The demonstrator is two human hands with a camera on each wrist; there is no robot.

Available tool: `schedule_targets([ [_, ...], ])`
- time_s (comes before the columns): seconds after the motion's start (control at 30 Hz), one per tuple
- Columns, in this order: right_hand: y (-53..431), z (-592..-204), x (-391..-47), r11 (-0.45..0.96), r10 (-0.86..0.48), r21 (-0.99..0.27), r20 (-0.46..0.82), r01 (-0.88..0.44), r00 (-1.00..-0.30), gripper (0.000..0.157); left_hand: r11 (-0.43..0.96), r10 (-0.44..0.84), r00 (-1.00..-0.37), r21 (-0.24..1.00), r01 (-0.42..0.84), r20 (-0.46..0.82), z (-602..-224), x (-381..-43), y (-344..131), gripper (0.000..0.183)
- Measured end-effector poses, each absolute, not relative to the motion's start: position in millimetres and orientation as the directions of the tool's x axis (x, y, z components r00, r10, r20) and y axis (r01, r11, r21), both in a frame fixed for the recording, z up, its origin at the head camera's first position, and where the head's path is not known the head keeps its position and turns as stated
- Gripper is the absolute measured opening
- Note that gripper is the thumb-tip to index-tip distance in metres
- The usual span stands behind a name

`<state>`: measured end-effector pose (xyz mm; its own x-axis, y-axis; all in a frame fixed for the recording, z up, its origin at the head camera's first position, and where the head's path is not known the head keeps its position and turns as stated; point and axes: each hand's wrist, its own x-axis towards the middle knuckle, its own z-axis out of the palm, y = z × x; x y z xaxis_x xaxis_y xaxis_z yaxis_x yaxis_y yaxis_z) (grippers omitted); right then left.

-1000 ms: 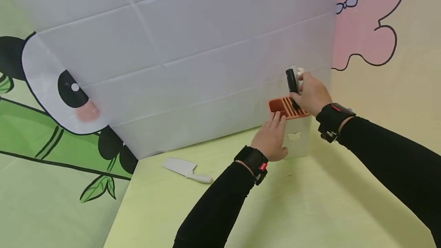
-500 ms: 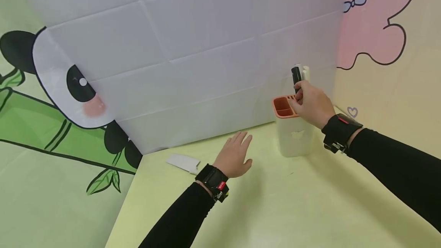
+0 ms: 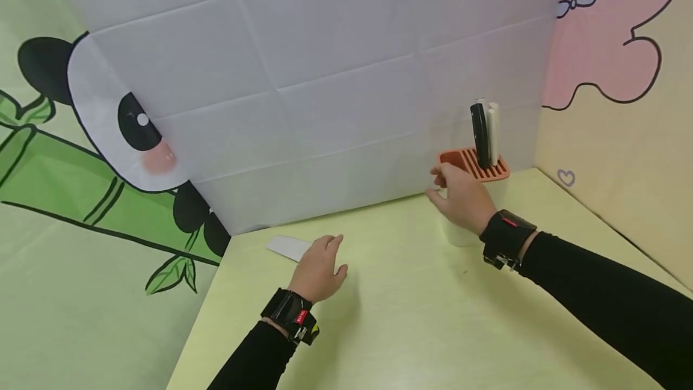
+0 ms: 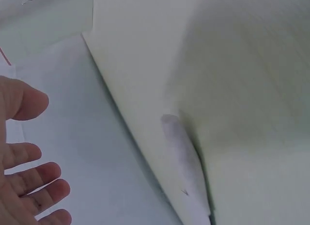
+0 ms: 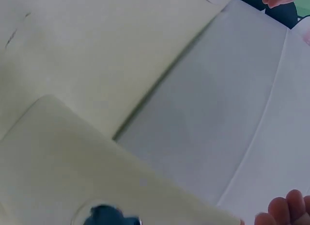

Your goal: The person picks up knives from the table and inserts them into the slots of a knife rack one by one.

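Note:
A cleaver [image 3: 288,247] with a pale blade lies flat on the table. My left hand [image 3: 316,269] hovers over its handle with relaxed fingers and hides that end in the head view. In the left wrist view the white cleaver handle [image 4: 185,159] lies apart from the fingers [image 4: 46,174]. At the right stands a white knife holder [image 3: 456,235] with an orange slotted top [image 3: 500,174]. A black-handled knife [image 3: 479,137] and a white-handled knife [image 3: 494,135] stand upright in its slots. My right hand [image 3: 462,198] is in front of the holder, loosely curled, holding nothing.
A white panel [image 3: 325,131] rises along the back edge of the pale yellow table [image 3: 400,318]. To the right is a cream wall [image 3: 612,179] with a pink cartoon figure. A panda picture [image 3: 103,113] covers the left side.
My left hand has left the holder and moved left to the cleaver. My right hand has let go of the black-handled knife, which now stands in a slot, and drawn back leftward.

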<state>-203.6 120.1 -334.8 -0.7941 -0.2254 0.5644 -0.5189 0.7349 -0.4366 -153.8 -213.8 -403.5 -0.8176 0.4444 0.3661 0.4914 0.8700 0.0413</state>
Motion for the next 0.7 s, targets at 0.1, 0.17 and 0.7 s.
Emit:
schedule_targets([
  [0.1,102,-350,-199,0.715,-0.262,-0.454,0.53,-0.531,-0.807,0.037,0.89,0.407,-0.84,0.052,0.453,0.359,-415,-152,-225,0.058],
  [0.17,86,-360,-195,0.708,-0.284,-0.465,0.501,-0.531,-0.817,0.037,0.9,0.385,-0.849,0.056,0.432,0.363,-423,-152,-234,0.057],
  [0.7,-33,-445,-190,0.73,-0.439,-0.51,0.161,-0.456,-0.884,0.048,0.946,0.171,-0.956,0.23,0.226,0.238,-487,-171,-274,0.055],
])
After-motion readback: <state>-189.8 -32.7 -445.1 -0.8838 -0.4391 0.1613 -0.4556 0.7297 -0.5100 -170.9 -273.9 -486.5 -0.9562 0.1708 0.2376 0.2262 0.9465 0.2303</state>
